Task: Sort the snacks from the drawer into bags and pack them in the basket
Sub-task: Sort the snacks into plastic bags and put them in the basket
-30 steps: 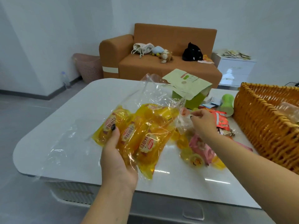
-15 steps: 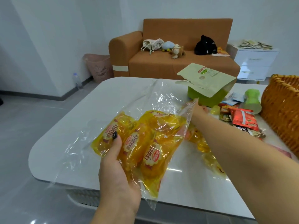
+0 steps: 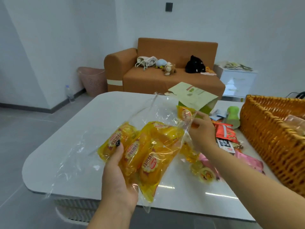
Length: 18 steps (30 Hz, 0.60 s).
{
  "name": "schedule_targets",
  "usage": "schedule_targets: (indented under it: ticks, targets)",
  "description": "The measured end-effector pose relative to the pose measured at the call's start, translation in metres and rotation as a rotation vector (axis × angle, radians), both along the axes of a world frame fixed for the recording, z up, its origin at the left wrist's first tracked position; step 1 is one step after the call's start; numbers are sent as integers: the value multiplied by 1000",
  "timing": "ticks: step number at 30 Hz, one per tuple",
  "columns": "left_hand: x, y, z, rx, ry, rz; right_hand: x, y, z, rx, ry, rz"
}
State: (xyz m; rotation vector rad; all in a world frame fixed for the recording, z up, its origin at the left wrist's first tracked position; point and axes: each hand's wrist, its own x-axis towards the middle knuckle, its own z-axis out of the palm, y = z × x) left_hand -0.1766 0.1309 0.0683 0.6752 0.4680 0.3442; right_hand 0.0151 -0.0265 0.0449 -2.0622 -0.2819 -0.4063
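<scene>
A clear plastic bag [image 3: 153, 129] holding three yellow bread packets [image 3: 148, 152] sat in the left hand [image 3: 118, 176], whose palm cupped the bag's lower end from below while the thumb pressed on the left-most packet. Held that way, tilted up toward the right, the bag's mouth faced the other hand, probably so that more could be slid in without the contents spilling back. The right hand [image 3: 202, 129] was at that mouth, fingers pinching its edge and, it seemed, another yellow packet [image 3: 184, 113] just above the opening; how firmly that packet was gripped could not be told. This looked like the filling step, with the bag not yet closed.

Just beyond and beneath the right hand lay the unsorted snacks on the white desk [image 3: 66, 138]: red packets [image 3: 225, 132], a pink wrapper [image 3: 247, 160] and small jelly cups [image 3: 206, 175]. Farther right of that hand stood the wicker basket [image 3: 267, 138], well apart from the bag. A green box [image 3: 204, 106] with its flap raised stood behind the right hand, a green bottle [image 3: 232, 116] beside it.
</scene>
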Motion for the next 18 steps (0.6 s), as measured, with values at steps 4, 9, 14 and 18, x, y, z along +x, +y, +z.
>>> schedule_targets:
  ticks: [4,9,14,18]
  targets:
    - [-6,-11,4,65,-7,-145,-65,-47,-9,92,107,-16]
    - [-13,-25,8,159,22,-268,-132,-84,-12,496,266,-54]
    - [-19,-35,7,175,22,-326,-170,-119,7,698,221,-111]
    - [-19,-43,10,174,-29,-361,-168,-145,28,636,110,-83]
